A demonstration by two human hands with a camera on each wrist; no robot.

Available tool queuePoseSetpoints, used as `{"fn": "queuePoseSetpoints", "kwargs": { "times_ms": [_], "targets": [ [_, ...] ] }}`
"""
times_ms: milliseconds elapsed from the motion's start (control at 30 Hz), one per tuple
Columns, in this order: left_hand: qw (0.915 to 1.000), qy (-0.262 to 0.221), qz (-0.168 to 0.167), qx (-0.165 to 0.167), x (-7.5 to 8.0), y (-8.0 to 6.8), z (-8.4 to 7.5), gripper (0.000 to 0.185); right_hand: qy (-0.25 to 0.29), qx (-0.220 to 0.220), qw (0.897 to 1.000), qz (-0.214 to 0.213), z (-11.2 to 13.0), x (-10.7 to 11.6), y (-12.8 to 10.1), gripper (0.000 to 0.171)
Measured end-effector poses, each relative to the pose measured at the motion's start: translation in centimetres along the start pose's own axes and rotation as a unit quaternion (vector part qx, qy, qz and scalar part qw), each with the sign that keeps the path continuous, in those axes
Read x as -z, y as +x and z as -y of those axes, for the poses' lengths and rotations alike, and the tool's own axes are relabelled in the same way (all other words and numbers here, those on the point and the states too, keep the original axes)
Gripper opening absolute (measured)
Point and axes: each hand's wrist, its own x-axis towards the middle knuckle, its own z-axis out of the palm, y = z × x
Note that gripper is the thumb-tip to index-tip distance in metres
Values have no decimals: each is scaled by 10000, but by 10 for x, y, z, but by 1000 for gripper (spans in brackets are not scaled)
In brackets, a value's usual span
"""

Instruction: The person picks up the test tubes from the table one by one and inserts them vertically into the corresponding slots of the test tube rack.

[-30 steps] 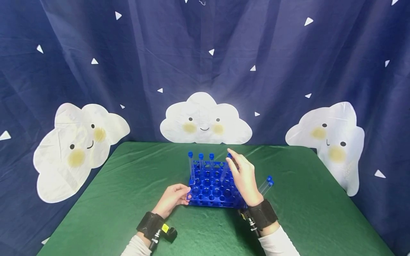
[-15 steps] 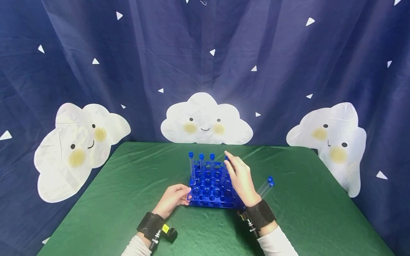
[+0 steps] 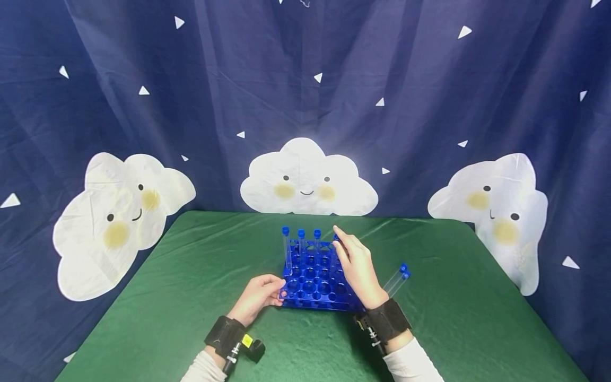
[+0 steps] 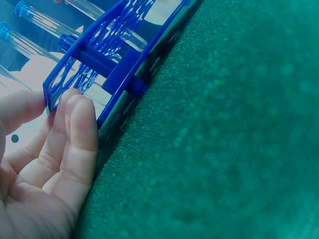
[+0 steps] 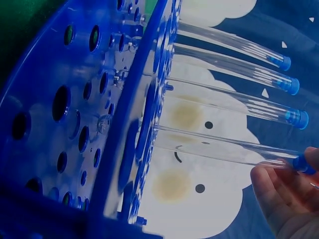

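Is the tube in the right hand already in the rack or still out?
In: the tube passes through the rack while the right hand pinches its cap.

White sleeves (image 3: 411, 365), 2 black wrist straps (image 3: 387, 320) with small cameras.

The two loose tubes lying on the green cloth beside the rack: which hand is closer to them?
Right. The right hand is over the rack, pinching a tube's cap, next to the loose tubes. The left hand holds the rack's opposite near corner.
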Motion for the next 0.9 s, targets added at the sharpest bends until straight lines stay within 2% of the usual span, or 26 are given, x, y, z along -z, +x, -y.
{"fn": "queuePoseSetpoints", "kwargs": {
  "times_ms": [333, 667, 900],
  "targets": [
    [10000, 12, -5, 8, 0, -1, -1, 30, 122, -394, 9986, 336, 2, -2, -1, 47],
    [10000, 19, 14, 7, -1, -1, -2, 33, 78, -348, 9984, 438, 1, -3, -1, 54],
    [10000, 6, 12, 6, 0, 0, 0, 32, 295, -343, 9982, 386, -1, 7, 4, 57]
  ]
}}
